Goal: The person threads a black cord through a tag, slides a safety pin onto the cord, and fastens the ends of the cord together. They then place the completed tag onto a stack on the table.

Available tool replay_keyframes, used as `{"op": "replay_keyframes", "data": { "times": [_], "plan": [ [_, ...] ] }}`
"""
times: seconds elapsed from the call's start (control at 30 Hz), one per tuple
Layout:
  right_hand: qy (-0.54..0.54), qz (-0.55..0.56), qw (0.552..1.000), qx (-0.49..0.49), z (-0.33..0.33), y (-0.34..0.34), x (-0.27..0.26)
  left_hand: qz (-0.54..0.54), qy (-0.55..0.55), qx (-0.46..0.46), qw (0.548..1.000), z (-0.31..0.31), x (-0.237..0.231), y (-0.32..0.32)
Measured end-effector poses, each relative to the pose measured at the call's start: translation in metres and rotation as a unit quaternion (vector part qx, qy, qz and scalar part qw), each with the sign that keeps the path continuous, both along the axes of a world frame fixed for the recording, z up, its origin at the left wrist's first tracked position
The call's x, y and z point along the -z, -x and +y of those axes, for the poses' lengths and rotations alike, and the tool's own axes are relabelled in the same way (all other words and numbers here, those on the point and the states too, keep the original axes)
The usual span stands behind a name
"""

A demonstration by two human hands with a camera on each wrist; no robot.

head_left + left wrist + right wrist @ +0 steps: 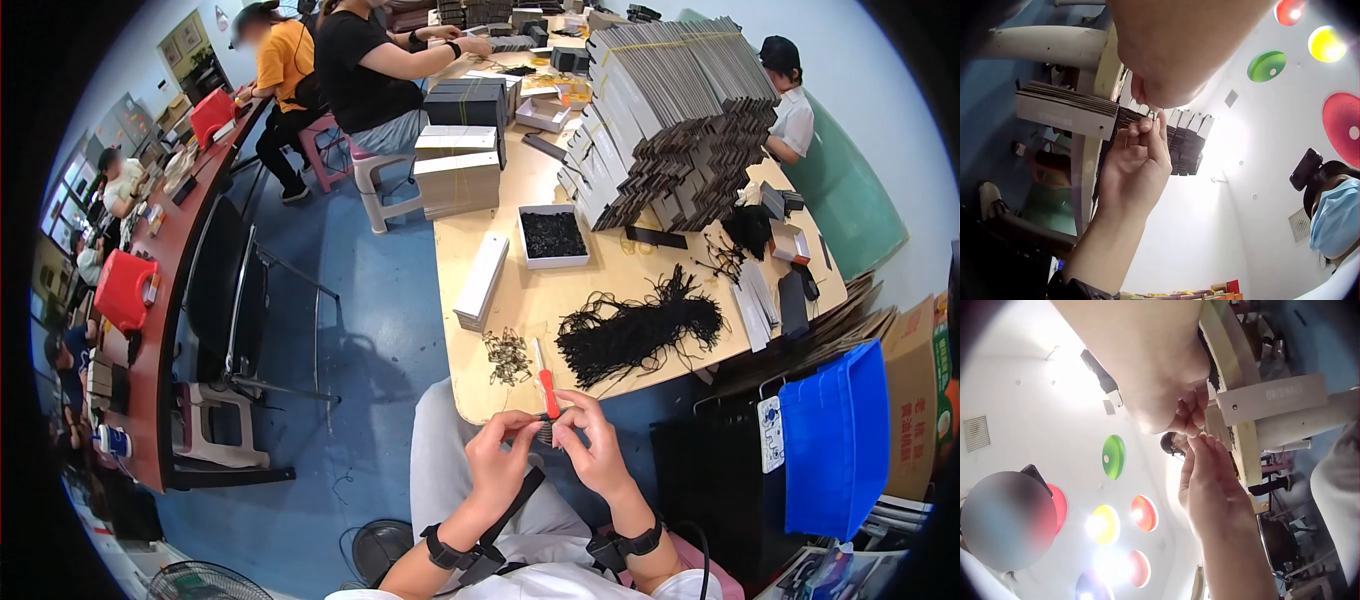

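Near the table, both hands pinch something dark.

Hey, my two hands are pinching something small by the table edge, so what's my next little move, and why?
Probably free the right hand and reach for one strand of the black cord bundle. Both hands pinch a small dark piece, the left hand looks able to hold it alone, and the bundle lies on the table just beyond.

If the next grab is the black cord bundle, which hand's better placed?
Right, probably: the right hand is nearer the black cord bundle, the left hand farther off. Both seem to pinch a small dark piece.
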State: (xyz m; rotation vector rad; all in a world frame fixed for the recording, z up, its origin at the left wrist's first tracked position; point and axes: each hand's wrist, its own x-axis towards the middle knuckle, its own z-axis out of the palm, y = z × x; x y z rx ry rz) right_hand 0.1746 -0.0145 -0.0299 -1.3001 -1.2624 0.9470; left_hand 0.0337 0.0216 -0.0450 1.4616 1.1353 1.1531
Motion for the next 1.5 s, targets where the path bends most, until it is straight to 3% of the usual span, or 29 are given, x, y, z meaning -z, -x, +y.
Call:
{"op": "replay_keyframes", "data": {
  "times": [0.3, 0.5, 0.57, 0.7, 0.77, 0.9, 1.1, 1.2, 1.23, 1.3, 1.47, 1.5],
  "plan": [
    [0.033, 0.049, 0.998, -0.003, 0.0, 0.0, 0.001, 0.049, -0.07, -0.003, 0.996, -0.006, -0.005, -0.002],
    [0.064, 0.169, 0.983, 0.003, -0.004, -0.005, 0.019, 0.077, -0.134, -0.004, 0.988, -0.01, -0.005, -0.004],
    [0.068, 0.233, 0.97, 0.013, -0.005, -0.005, 0.019, 0.01, -0.073, 0.023, 0.997, -0.01, -0.009, -0.006],
    [0.067, 0.235, 0.97, 0.01, -0.007, -0.008, 0.023, 0.006, -0.038, 0.061, 0.997, -0.006, -0.006, -0.005],
    [0.067, 0.219, 0.973, 0.009, -0.008, -0.01, 0.025, -0.069, 0.043, 0.092, 0.992, -0.008, 0.001, -0.005],
    [0.032, 0.235, 0.971, -0.017, -0.01, -0.013, 0.029, -0.109, 0.075, 0.111, 0.985, -0.008, 0.003, -0.005],
    [0.044, 0.256, 0.966, -0.015, -0.007, -0.009, 0.026, 0.045, -0.055, 0.076, 0.995, -0.006, -0.013, -0.007],
    [0.059, 0.245, 0.968, -0.001, -0.004, -0.013, 0.023, 0.084, -0.116, 0.07, 0.987, -0.002, -0.01, -0.007],
    [0.023, 0.126, 0.991, 0.031, 0.001, -0.02, 0.028, 0.072, -0.118, 0.046, 0.989, 0.0, -0.011, -0.006],
    [-0.016, -0.083, 0.991, 0.104, 0.011, -0.039, 0.018, 0.053, -0.112, 0.02, 0.992, 0.003, -0.016, 0.001],
    [-0.038, -0.111, 0.98, 0.157, 0.024, -0.086, 0.027, 0.011, -0.088, -0.008, 0.996, 0.003, -0.034, 0.024],
    [-0.037, -0.13, 0.978, 0.161, 0.025, -0.089, 0.022, 0.035, -0.124, -0.049, 0.99, 0.001, -0.037, 0.031]
  ]
}}
